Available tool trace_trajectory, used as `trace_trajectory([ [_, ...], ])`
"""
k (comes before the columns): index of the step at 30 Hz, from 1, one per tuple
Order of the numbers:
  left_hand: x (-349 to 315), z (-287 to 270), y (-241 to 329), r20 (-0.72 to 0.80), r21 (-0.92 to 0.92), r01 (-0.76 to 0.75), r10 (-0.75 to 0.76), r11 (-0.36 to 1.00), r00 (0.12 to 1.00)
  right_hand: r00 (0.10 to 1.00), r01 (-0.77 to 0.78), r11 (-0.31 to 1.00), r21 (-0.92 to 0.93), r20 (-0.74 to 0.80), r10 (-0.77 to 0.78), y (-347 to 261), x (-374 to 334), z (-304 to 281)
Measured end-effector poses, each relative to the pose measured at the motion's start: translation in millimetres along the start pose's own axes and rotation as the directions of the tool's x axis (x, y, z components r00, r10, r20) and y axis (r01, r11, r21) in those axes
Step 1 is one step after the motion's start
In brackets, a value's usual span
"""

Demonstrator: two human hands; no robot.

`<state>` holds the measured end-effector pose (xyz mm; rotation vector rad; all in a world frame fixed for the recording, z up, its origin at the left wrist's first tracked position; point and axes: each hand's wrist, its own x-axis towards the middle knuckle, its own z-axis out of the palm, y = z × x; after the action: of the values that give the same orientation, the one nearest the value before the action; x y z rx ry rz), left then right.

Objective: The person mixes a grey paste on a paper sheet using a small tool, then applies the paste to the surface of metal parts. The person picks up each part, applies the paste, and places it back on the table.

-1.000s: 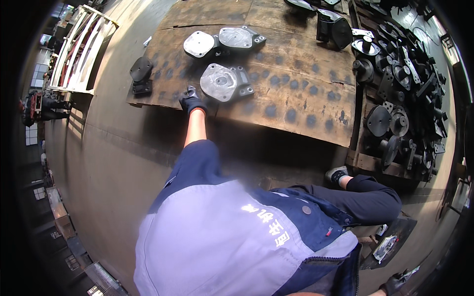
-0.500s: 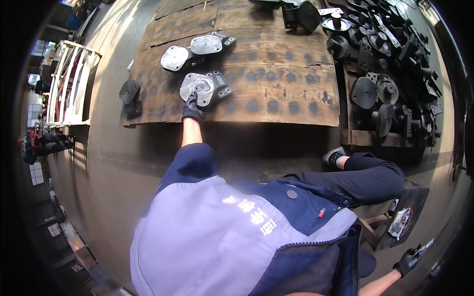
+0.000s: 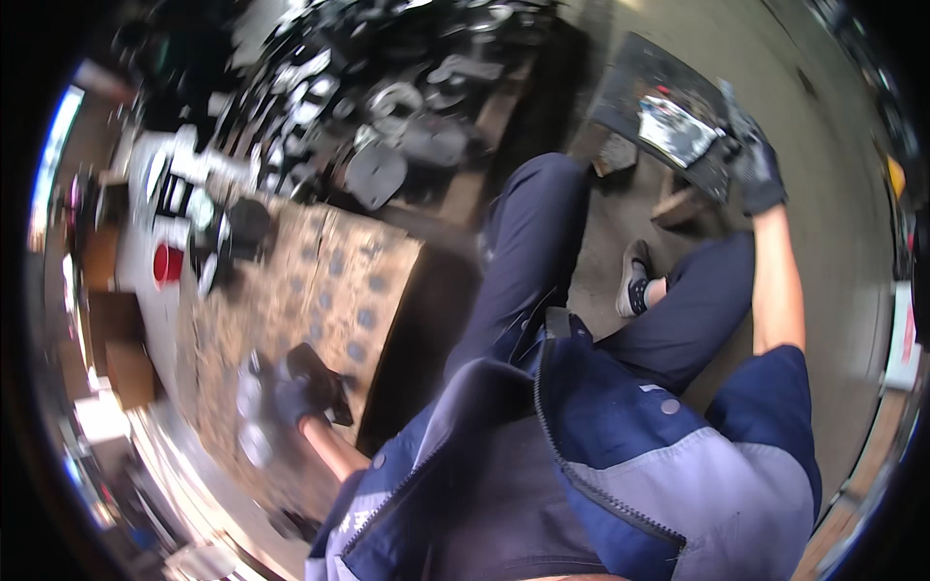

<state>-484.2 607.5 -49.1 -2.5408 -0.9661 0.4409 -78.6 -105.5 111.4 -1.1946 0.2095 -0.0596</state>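
Observation:
My left hand (image 3: 291,395), in a dark glove, is at a dark metal bracket part (image 3: 312,366) on the wooden board (image 3: 373,254). Its fingers are smeared by motion, so their grip cannot be made out. Two silvery plates (image 3: 254,441) lie just left of that hand, also blurred. On the right, my right hand (image 3: 758,176) is gloved too and closed around a long, thin grey object (image 3: 738,114), whose kind is unclear. That hand is beside a small black stool (image 3: 620,85) bearing a white sheet or packet (image 3: 673,131).
A dense heap of dark metal parts (image 3: 376,174) fills the pallet beyond the board. More dark parts (image 3: 250,228) stand at the board's far left corner. A red container (image 3: 167,263) is at the left. My bent legs (image 3: 542,213) are between board and stool.
My view has swung to the right, toward the stool. The right hand has come up beside the stool, still with the grey object. My left hand remains at the parts on the board.

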Motion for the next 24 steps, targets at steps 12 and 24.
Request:
trace_trajectory([
  [12,91,-315,328,-0.374,-0.897,-0.184,0.467,-0.402,0.801,0.976,-0.031,0.998,-0.052,-0.218,0.019,42,-7,-104],
  [24,91,-416,574,-0.502,-0.851,-0.464,0.640,-0.245,0.582,0.963,0.017,0.750,-0.661,-0.192,-0.191,90,1,-139],
])
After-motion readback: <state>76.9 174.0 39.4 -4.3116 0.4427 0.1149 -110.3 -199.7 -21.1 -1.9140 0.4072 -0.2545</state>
